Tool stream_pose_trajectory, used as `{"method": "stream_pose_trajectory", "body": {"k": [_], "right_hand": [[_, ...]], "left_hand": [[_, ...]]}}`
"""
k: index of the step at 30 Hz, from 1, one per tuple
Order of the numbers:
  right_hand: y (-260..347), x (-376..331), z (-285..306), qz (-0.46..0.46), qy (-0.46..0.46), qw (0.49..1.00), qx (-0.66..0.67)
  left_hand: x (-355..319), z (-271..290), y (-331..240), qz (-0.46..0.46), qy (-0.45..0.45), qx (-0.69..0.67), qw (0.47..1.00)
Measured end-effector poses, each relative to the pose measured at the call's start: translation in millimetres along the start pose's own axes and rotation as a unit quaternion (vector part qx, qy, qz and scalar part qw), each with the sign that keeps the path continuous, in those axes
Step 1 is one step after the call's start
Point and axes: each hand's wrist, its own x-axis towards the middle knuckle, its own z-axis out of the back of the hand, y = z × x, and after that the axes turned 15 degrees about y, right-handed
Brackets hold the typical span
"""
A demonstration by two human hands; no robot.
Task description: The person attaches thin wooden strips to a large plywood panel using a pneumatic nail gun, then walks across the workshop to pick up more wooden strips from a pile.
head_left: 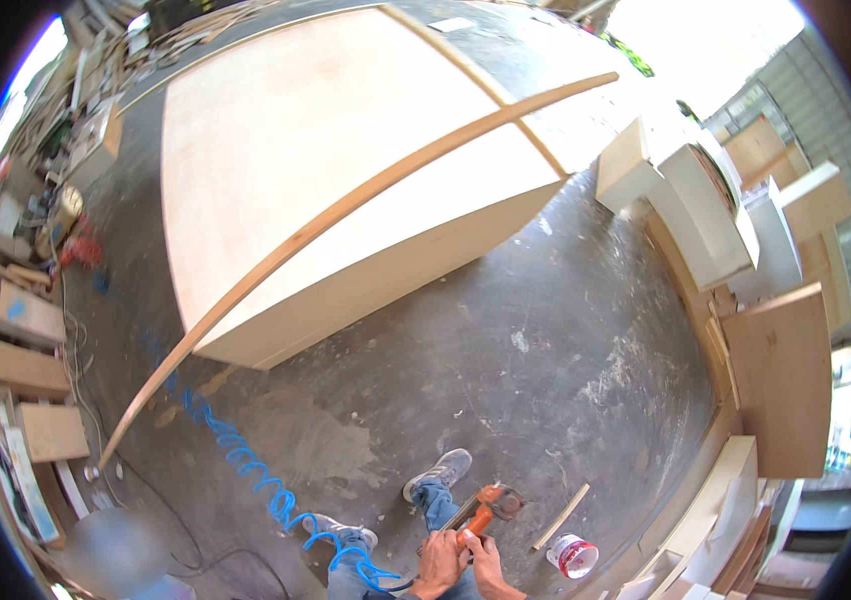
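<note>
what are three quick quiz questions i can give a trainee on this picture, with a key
1. Which tool do the left hand and right hand hold?
2. What colour is the coiled hose on the person's left?
a) red
b) blue
c) green
3. True or false: the white-and-red bucket is to the right of both hands.

Key: 1. an orange nail gun; 2. b; 3. true.
</note>
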Motion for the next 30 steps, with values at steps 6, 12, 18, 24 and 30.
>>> {"method": "stream_pose_trajectory", "body": {"k": [6, 12, 18, 24, 30], "right_hand": [[61, 42, 56, -0.011, -0.005, 0.99, 0.142], [81, 74, 89, 0.104, -0.025, 0.936, 0.336], [142, 112, 86, 0.134, -0.029, 0.892, 0.43], [166, 184, 73, 0.126, -0.03, 0.892, 0.433], [288, 227, 74, 0.143, -0.07, 0.869, 0.468]], "left_hand": [[60, -20, -55, -0.081, 0.08, 0.016, 0.993], [150, 124, -166, -0.113, 0.137, 0.011, 0.984], [293, 341, -310, -0.309, -0.236, 0.176, 0.905], [483, 460, -404, -0.355, -0.324, 0.321, 0.816], [602, 474, -439, -0.346, -0.19, 0.269, 0.878]]}}
